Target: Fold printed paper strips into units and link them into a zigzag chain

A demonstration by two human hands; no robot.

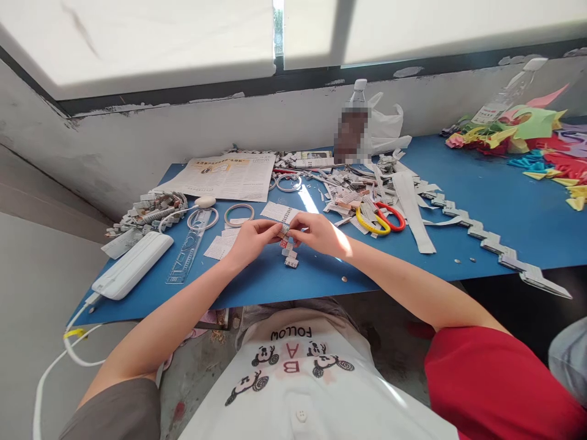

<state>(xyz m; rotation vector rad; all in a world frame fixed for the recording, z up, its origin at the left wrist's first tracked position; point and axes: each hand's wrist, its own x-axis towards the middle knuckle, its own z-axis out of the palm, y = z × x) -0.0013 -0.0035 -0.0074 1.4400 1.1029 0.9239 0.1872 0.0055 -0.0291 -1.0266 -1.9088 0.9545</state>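
Here, the left hand [250, 239] and the right hand [318, 234] meet over the near-centre of the flat blue table top [458, 201]. Both are closed in a fingertip pinch on the upper end of one item, a short chain of folded newsprint links [288, 249].

- Position: the chain lies directly between the two hands, so neither hand is nearer than the other. The left fingers grip it from the left and the right fingers from the right.
- Long axis: the chain runs from the pinch point toward the person's body. Its free lower end rests on, or just above, the table; which of the two cannot be told.
- Wrists: both forearms converge from the near edge of the table, with the palms turned inward.

Surroundings, working outward:

- Just beside the left hand: small white printed paper slips [220, 246], then a clear plastic ruler [189, 249] and a pale green ring [239, 214].
- Further left: a white oblong device with a cable [132, 264].
- Near the right hand, on the far side: yellow- and red-handled scissors [380, 219] among loose cut strips.
- Well apart to the right: a long zigzag chain of folded grey paper [486, 235].
- At the far edge: an open newspaper sheet [229, 176].
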